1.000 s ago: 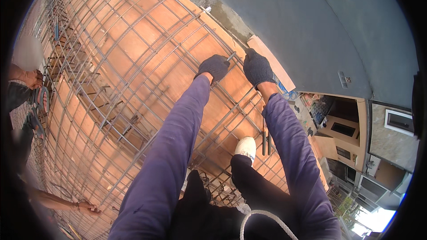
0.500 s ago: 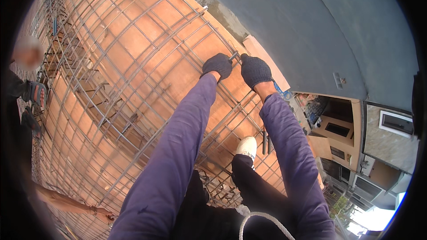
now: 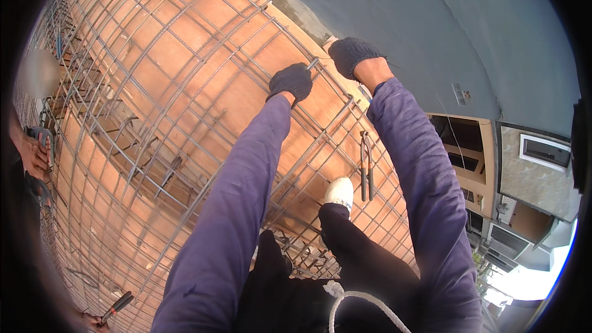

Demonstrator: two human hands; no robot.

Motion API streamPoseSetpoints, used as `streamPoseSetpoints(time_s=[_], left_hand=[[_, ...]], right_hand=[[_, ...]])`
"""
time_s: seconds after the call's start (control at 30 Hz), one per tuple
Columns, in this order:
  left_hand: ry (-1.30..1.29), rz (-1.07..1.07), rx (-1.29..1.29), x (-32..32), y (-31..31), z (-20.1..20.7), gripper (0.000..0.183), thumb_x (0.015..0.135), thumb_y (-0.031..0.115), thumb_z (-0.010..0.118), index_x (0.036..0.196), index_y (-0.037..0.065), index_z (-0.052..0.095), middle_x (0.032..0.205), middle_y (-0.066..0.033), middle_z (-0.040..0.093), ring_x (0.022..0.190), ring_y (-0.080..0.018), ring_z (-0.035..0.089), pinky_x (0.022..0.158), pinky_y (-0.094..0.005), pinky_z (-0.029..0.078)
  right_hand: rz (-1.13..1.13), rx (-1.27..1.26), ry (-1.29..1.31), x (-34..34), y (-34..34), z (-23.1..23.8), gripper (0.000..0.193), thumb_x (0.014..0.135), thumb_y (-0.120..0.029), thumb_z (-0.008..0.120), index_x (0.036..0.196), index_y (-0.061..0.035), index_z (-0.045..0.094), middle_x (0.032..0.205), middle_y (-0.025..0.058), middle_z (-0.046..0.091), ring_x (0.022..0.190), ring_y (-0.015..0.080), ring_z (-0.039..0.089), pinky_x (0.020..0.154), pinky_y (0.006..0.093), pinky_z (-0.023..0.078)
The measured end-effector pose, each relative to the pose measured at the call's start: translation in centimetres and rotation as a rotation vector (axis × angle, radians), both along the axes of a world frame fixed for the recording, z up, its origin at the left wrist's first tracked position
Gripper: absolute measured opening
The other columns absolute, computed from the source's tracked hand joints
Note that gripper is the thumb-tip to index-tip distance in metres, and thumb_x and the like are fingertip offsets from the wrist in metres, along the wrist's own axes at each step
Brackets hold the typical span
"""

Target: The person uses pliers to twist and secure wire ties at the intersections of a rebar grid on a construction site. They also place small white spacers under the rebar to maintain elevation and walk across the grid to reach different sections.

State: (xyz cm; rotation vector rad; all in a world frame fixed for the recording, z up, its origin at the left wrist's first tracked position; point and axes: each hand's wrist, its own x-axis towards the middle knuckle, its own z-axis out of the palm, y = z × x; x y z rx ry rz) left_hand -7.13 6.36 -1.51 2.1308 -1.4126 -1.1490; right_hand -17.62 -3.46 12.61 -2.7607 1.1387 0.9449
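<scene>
Both my hands wear dark knitted gloves. My left hand (image 3: 291,83) is closed around a steel bar (image 3: 312,63), whose end pokes out beyond the fist at the far edge of the rebar mesh (image 3: 176,34). To its right, my right hand (image 3: 356,57) is a fist past the mesh edge; a thin wire (image 3: 457,132) seems to trail from it, and a faint strand shows between the two hands. Black-handled pincers (image 3: 366,169) lie on the mesh below my right hand, beside my white shoe (image 3: 339,192).
Orange-brown boards (image 3: 203,86) lie under the mesh. At the left, another person's hand (image 3: 34,157) shows; lower left, a hand (image 3: 94,322) is by dark-handled pliers (image 3: 117,305). A grey wall (image 3: 394,6) rises beyond the edge. White rope (image 3: 364,296) hangs at my waist.
My right hand has moved up and away from my left, widening the gap between them. The view has shifted slightly. The pincers now show fully, and the other person's pliers have come into view.
</scene>
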Motion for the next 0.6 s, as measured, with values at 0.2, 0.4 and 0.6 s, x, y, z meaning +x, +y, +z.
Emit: streamPoseSetpoints(time_s=[0.2, 0.4, 0.6], left_hand=[[-0.062, 0.016, 0.007, -0.8, 0.7, 0.3, 0.039, 0.106, 0.036, 0.047, 0.131, 0.012, 0.065, 0.129, -0.0169, 0.071, 0.12, -0.0394, 0.067, 0.102, -0.0521, 0.051], [-0.097, -0.031, -0.035, -0.7, 0.6, 0.2, 0.04, 0.109, 0.039, 0.042, 0.125, 0.011, 0.066, 0.125, -0.0175, 0.072, 0.117, -0.0395, 0.068, 0.099, -0.0527, 0.051], [-0.143, 0.014, -0.165, -0.9, 1.3, -0.4, 0.041, 0.109, 0.038, 0.041, 0.122, 0.01, 0.068, 0.119, -0.0185, 0.074, 0.11, -0.0403, 0.07, 0.096, -0.0527, 0.052]], right_hand=[[0.007, -0.03, 0.023, 1.0, -0.1, 0.5, 0.026, 0.097, -0.007, 0.054, 0.106, 0.0015, 0.077, 0.106, 0.0206, 0.077, 0.099, 0.0368, 0.076, 0.081, 0.0458, 0.059], [0.044, -0.114, 0.0, 0.5, -0.8, -0.3, 0.025, 0.099, -0.01, 0.057, 0.111, -0.0017, 0.077, 0.113, 0.0188, 0.076, 0.102, 0.0355, 0.076, 0.08, 0.0451, 0.059], [-0.012, -0.076, -0.155, -1.0, 0.7, -2.9, 0.023, 0.096, -0.01, 0.06, 0.106, -0.0039, 0.079, 0.109, 0.0179, 0.078, 0.099, 0.0342, 0.077, 0.08, 0.0441, 0.06]])
